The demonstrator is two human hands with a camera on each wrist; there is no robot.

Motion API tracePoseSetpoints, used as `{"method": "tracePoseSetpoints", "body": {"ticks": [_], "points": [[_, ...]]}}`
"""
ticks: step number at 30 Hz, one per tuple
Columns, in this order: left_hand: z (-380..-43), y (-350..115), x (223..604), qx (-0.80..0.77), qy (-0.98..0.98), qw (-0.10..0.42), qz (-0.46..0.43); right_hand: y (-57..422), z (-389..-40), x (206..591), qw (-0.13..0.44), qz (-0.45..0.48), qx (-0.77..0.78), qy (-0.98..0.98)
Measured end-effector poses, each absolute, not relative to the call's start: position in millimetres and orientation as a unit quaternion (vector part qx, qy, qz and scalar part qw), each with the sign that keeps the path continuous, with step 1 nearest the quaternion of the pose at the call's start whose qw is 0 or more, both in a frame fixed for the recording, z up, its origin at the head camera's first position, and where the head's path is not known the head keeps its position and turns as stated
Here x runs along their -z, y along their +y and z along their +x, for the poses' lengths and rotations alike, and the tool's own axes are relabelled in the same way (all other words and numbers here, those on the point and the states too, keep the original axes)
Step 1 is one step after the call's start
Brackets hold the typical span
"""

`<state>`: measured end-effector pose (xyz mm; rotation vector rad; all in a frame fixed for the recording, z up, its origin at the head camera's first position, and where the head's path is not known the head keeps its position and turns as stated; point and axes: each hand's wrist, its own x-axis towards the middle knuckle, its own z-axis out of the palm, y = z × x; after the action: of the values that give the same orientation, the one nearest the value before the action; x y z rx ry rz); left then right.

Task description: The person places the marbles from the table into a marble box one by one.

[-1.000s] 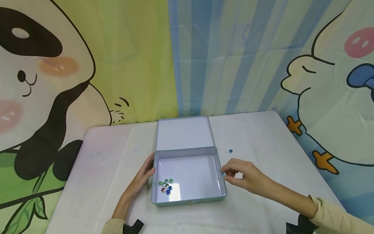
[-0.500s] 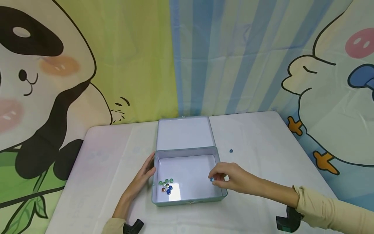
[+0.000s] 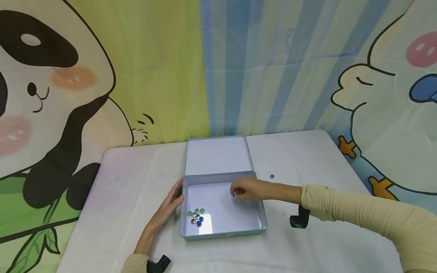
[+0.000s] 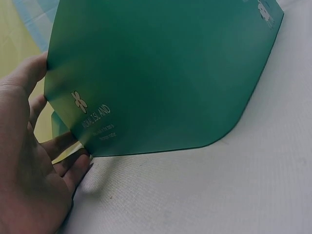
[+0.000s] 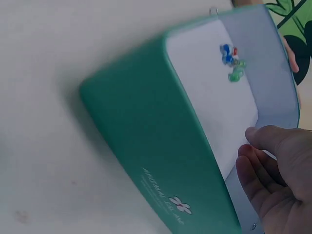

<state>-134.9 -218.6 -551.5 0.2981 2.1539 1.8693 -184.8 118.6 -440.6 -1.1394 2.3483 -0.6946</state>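
A shallow metal box (image 3: pixel 223 236) lies open on the table, green outside and pale inside, its lid (image 3: pixel 218 153) folded back. Over its right half, my right hand (image 3: pixel 248 189) pinches a blue marble (image 3: pixel 234 195) between thumb and fingertips; in the right wrist view the fingers hide it. My left hand (image 3: pixel 167 208) rests against the box's left wall, fingers extended along it and thumb near the rim. The left wrist view shows these fingers (image 4: pixel 73 168) touching the green wall (image 4: pixel 146 87). Green, blue and brown-orange marbles (image 3: pixel 199 223) are gathered in the box's front left corner.
One blue marble (image 3: pixel 272 176) lies on the white tablecloth (image 3: pixel 300 155) right of the box. Printed curtains (image 3: pixel 164 68) with cartoon animals stand close behind the table and along its sides. A black wrist mount (image 3: pixel 300 217) hangs below the right sleeve.
My right hand has carried the pinched marble leftward, from outside the box's right wall to over its inside. The left hand and the box stay in place; the view has shifted slightly.
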Motion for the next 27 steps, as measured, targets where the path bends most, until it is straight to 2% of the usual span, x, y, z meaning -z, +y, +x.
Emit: {"method": "tracePoseSetpoints", "body": {"ticks": [11,27], "points": [[-137.9,-213.4,551.6,-0.650,0.742,0.134,0.101,81.7,-215.5,474.1,0.217,-0.448,0.194,0.845],[-134.8,-215.6,550.3,-0.642,0.749,0.134,0.091,78.5,-216.0,485.2,0.211,-0.444,0.173,0.853]]}}
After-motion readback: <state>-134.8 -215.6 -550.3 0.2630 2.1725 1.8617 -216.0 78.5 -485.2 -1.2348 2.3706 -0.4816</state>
